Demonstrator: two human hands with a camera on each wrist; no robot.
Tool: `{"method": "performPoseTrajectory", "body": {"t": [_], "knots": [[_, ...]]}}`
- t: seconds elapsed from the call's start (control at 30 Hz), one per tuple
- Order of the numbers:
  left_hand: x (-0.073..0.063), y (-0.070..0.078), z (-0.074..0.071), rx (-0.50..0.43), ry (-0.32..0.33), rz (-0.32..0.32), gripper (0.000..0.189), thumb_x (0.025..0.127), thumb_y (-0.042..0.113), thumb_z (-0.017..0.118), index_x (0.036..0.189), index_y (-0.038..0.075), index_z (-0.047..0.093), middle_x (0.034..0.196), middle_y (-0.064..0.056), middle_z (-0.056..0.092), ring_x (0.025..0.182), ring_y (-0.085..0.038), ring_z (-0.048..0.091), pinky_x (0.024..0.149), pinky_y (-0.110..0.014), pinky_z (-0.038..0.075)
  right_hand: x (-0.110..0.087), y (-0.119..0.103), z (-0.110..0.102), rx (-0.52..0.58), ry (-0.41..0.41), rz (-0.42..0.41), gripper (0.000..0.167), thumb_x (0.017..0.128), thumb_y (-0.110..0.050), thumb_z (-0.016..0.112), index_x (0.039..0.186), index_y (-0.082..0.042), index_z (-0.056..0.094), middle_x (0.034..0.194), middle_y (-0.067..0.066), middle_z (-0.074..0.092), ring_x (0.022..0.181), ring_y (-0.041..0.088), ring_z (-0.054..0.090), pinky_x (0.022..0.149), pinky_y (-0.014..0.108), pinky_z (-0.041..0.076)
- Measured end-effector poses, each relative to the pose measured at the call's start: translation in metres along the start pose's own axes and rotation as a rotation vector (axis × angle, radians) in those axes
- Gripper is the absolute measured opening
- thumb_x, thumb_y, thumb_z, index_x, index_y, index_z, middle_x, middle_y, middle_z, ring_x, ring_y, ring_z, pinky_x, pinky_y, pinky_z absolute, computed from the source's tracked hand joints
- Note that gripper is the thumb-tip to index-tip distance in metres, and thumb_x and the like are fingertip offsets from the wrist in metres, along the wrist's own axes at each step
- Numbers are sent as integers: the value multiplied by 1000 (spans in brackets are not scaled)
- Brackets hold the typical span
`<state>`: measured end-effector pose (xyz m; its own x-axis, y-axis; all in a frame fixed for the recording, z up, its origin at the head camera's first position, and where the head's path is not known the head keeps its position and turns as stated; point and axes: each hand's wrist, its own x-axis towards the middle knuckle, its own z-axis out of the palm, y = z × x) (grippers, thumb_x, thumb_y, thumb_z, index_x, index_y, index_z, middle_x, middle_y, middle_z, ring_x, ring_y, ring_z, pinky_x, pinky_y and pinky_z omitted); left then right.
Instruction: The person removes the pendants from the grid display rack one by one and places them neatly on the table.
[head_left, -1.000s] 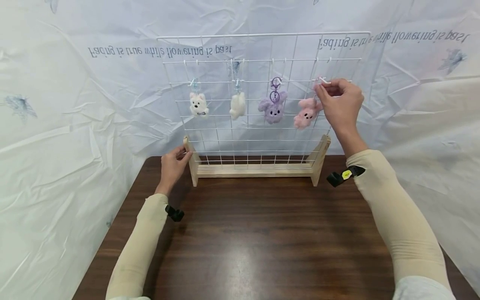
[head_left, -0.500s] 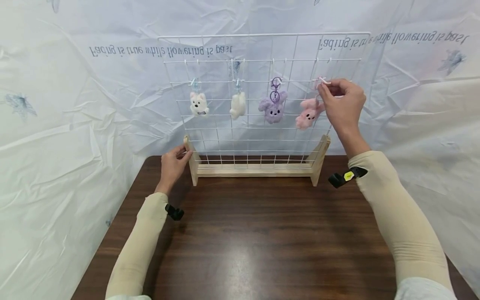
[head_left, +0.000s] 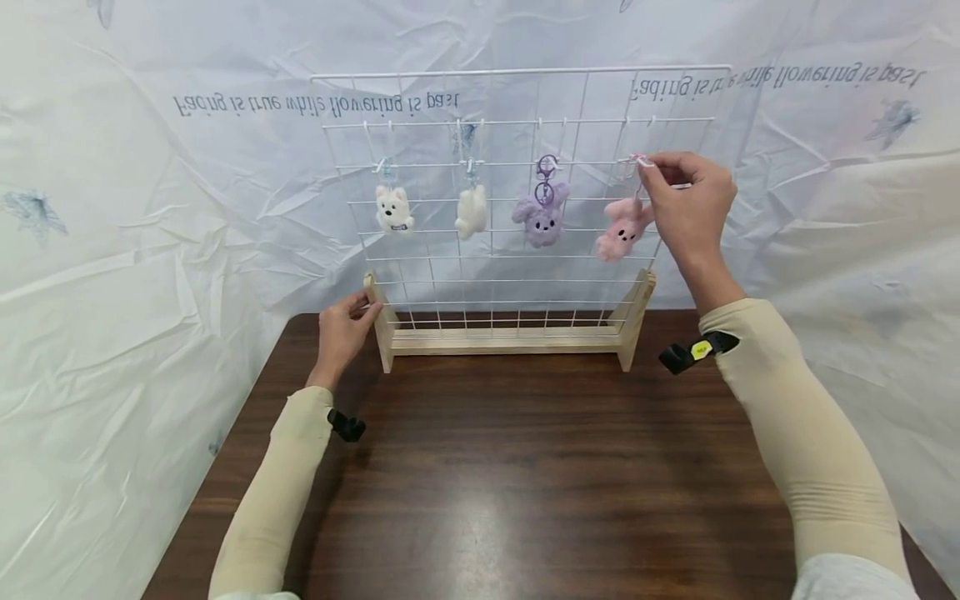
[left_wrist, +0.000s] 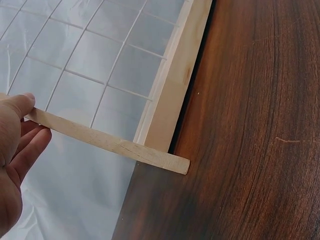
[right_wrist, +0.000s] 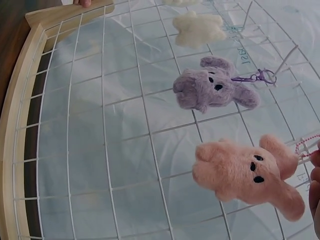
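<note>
Up at the rack's right-hand hook, my right hand (head_left: pixel 693 204) pinches the pink bead chain (right_wrist: pixel 306 145) of a pink plush bunny keychain (head_left: pixel 624 229). The bunny dangles in front of the white wire grid (head_left: pixel 480 283), its face turned outward in the right wrist view. My left hand (head_left: pixel 341 337) grips the upper part of the left wooden side support (left_wrist: pixel 107 142), thumb on one side and fingers on the other. A purple plush bunny keychain (head_left: pixel 542 221) hangs from the neighbouring hook by a purple clasp and ring.
Two white plush keychains hang farther left: a dog-faced one (head_left: pixel 393 210) and one showing its back (head_left: pixel 472 212). The grid stands in a wooden base (head_left: pixel 506 340) at the back of a dark brown table (head_left: pixel 480 467). White printed sheeting (head_left: pixel 150 250) surrounds the table.
My right hand has shifted slightly to the right, and the pink bunny has moved right with it. My left hand keeps its hold on the support. The head view has shifted a little.
</note>
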<state>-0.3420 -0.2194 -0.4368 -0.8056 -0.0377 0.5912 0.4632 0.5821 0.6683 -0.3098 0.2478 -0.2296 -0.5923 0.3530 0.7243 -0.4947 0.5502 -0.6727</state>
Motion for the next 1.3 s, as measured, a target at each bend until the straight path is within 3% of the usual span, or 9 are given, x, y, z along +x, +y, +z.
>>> {"method": "performPoseTrajectory", "body": {"t": [0.47, 0.8, 1.3], "knots": [[0, -1, -1, 24, -14, -10, 35, 96, 14, 74, 122, -8, 70, 115, -26, 72, 101, -38, 74, 84, -49, 61, -4, -9, -8, -36, -4, -10, 23, 92, -27, 78, 102, -7, 82, 80, -20, 66, 74, 2, 60, 73, 15, 48], [0, 1, -2, 40, -28, -31, 35, 97, 16, 74, 123, -7, 70, 116, -25, 72, 102, -37, 74, 84, -50, 61, -22, -45, -21, -9, -1, -11, 26, 94, -20, 73, 103, 3, 79, 79, -22, 63, 74, 1, 58, 73, 16, 47], [0, 1, -2, 38, -33, -37, 36, 97, 17, 73, 124, -7, 70, 117, -25, 72, 103, -37, 74, 84, -49, 61, -32, -62, -34, 39, -4, -41, 22, 92, -18, 76, 100, 1, 81, 81, -24, 66, 75, 2, 61, 72, 15, 48]]}}
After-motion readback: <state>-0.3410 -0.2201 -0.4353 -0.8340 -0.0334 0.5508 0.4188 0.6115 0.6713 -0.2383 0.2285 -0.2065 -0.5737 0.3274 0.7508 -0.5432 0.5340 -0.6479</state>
